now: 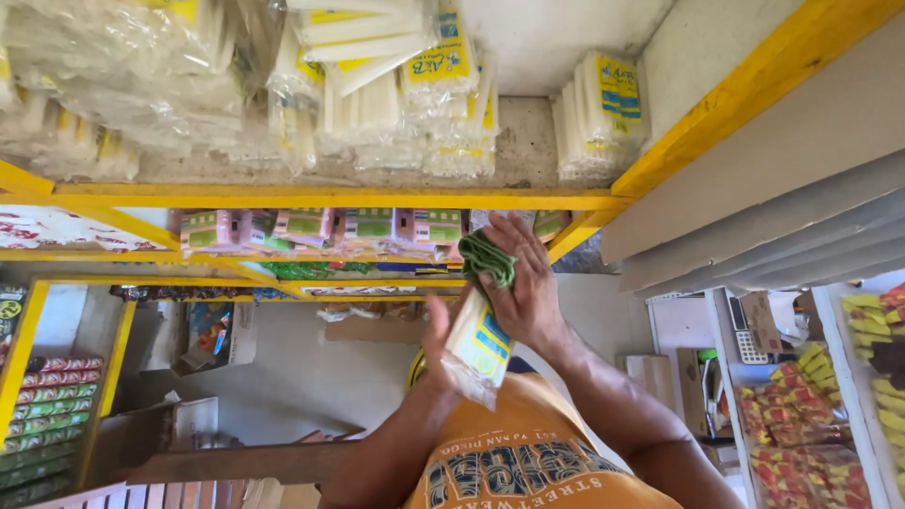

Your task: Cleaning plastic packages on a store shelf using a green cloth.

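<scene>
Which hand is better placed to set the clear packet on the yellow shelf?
Likely left: the left hand has the packet in its grip; the right hand is occupied by a green cloth.

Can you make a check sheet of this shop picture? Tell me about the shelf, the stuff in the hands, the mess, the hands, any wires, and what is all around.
Surface: yellow shelf with a dusty grey board, stocked above and below.
Job's things: clear packet of white sticks and a folded green cloth.
Clutter: packets of white sticks stacked on the top shelf; small pink and green boxes in a row beneath.
Grippers: left hand holds the clear packet; right hand presses the green cloth against it.
Cables: nothing seen.
Surroundings: red and yellow snack packs at right; a calculator on a white shelf.
</scene>
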